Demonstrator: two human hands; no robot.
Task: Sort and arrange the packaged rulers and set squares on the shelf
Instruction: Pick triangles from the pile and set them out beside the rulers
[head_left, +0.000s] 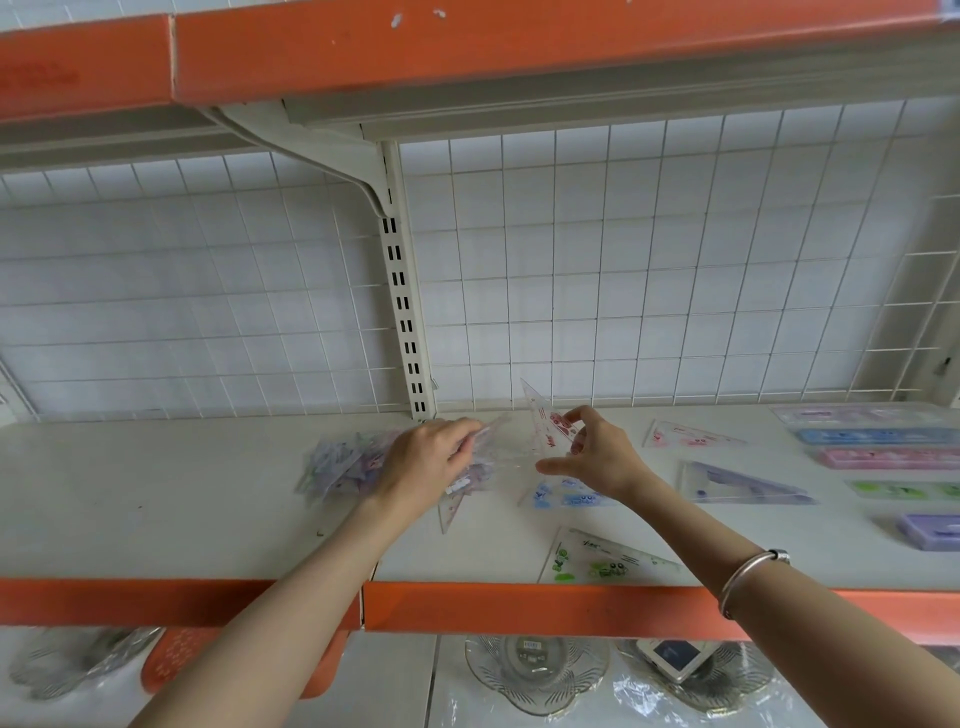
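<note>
Head view: left fingers clutch blurred packet pile; right fingers pinch red-printed set square.

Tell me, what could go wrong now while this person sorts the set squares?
1. The green set square lies near the shelf's front edge; the right forearm could knock it off.
2. The right hand pinches the red-printed set square upright; it may slip onto the blue set square.

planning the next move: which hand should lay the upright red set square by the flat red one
Right. The right hand pinches the upright red set square, and the flat red set square lies on its side; the left hand grips the pile of packets.
</note>
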